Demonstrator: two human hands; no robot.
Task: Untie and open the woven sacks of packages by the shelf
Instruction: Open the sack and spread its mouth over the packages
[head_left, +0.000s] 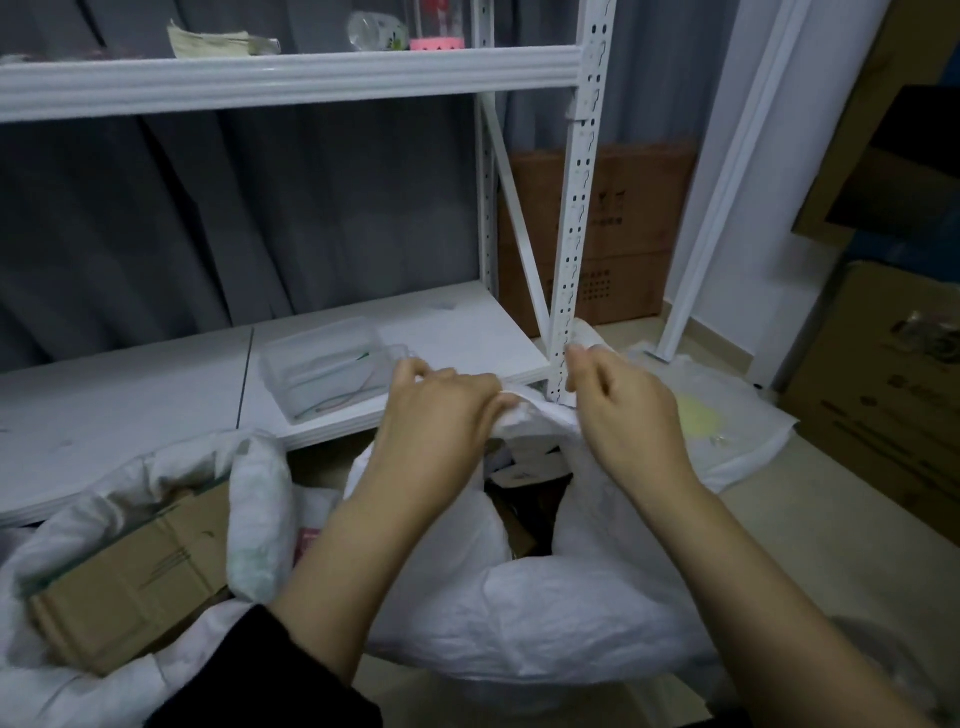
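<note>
A white woven sack (545, 613) stands on the floor in front of me, its mouth partly open with dark packages (519, 493) showing inside. My left hand (441, 410) grips the far rim of the mouth on the left. My right hand (618, 405) pinches the rim on the right, beside the shelf post. To the left lies a second white sack (93, 519), open, with a cardboard box (130, 582) in it.
A white metal shelf (291, 83) stands behind the sacks; its upright post (571, 234) is just beyond my hands. A clear plastic bin (327, 369) sits on the lower board. Cardboard boxes (883, 395) stack at the right, and a flat plastic packet (701, 415) lies on the floor.
</note>
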